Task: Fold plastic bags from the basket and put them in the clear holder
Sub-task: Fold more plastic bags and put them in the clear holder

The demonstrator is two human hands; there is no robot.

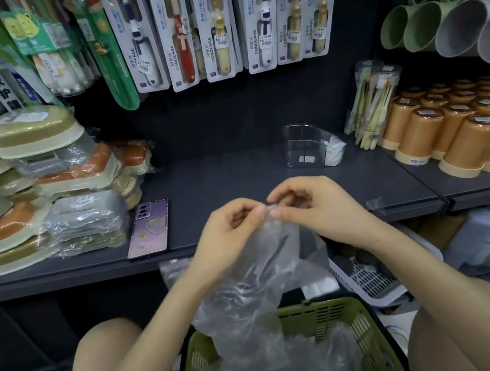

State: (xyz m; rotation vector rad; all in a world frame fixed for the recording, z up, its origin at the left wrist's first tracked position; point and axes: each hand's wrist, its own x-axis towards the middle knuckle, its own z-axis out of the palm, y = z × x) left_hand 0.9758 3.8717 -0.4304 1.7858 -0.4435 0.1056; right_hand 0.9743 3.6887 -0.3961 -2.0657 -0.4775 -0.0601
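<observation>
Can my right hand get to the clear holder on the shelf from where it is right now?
Probably yes. The clear holder stands just beyond the right hand, only bare shelf between them. That hand and the left hand are both pinching the plastic bag, though.

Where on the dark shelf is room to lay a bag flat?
The bare shelf between the phone and the clear holder is free. Left is crowded with stacked wrapped boxes, right with orange cups. The left hand and right hand pinch the plastic bag before it.
</observation>
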